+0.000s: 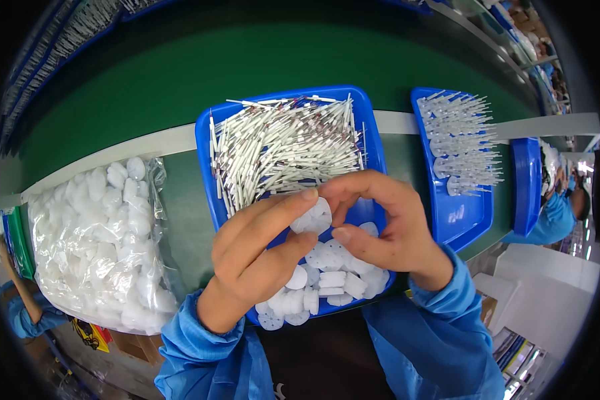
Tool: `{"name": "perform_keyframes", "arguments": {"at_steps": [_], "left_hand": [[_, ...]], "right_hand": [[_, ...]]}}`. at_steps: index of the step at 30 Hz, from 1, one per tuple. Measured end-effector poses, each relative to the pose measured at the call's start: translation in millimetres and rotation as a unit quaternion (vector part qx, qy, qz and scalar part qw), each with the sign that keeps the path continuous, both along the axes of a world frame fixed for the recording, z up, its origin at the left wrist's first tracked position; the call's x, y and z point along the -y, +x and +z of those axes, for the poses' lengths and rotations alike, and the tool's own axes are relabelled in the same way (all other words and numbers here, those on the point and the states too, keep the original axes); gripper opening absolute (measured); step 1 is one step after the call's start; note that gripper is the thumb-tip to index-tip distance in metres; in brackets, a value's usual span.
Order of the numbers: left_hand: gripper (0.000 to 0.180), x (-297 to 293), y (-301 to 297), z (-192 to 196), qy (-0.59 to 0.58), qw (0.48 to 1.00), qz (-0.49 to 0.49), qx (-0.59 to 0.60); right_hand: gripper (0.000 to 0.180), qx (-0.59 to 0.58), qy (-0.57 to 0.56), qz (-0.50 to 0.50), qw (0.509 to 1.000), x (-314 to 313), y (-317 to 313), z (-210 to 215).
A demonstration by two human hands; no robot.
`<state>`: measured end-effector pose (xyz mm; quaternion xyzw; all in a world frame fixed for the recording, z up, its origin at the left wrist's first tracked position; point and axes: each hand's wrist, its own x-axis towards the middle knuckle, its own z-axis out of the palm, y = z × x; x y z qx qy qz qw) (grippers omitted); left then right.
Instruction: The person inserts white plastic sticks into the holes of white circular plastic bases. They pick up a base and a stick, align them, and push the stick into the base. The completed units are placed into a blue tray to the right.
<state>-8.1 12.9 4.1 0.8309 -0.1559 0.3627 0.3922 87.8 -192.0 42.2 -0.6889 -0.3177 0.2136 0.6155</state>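
A person's left hand (pixel 250 247) pinches a translucent white disc (pixel 315 216), the right hand (pixel 395 223) curled beside it, grip unclear, above loose discs (pixel 333 280) in a blue tray (pixel 363 107); thin white rods (pixel 280 150) lie farther back.

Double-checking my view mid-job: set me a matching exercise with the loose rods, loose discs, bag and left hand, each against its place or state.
1. Loose rods
2. Loose discs
3. Bag
4. Left hand

A. Left of the middle tray
B. Pinching one disc
C. In the near part of the middle tray
D. In the far part of the middle tray

Pairs: 1-D, 2-C, 3-A, 4-B
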Motion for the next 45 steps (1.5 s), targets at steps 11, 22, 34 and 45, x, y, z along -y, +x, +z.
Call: {"name": "perform_keyframes", "arguments": {"at_steps": [11, 22, 34, 45], "left_hand": [[0.017, 0, 2, -5, 0.034, 0.999, -0.025, 0.033], [0.017, 3, 3, -7, 0.021, 0.999, -0.031, 0.022], [0.021, 1, -5, -10, -0.329, 0.934, -0.051, -0.132], [0.036, -10, -4, -9, -0.355, 0.898, -0.077, -0.248]], "right_hand": [[0.031, -0.244, 0.125, 0.019, 0.962, 7, -12, -28], [0.024, -0.246, 0.116, 0.009, 0.962, 6, -11, -26], [0.006, 0.352, -0.232, -0.088, 0.903, 35, 17, -11], [0.024, 0.471, -0.281, -0.099, 0.830, -1, 18, -30]]}}
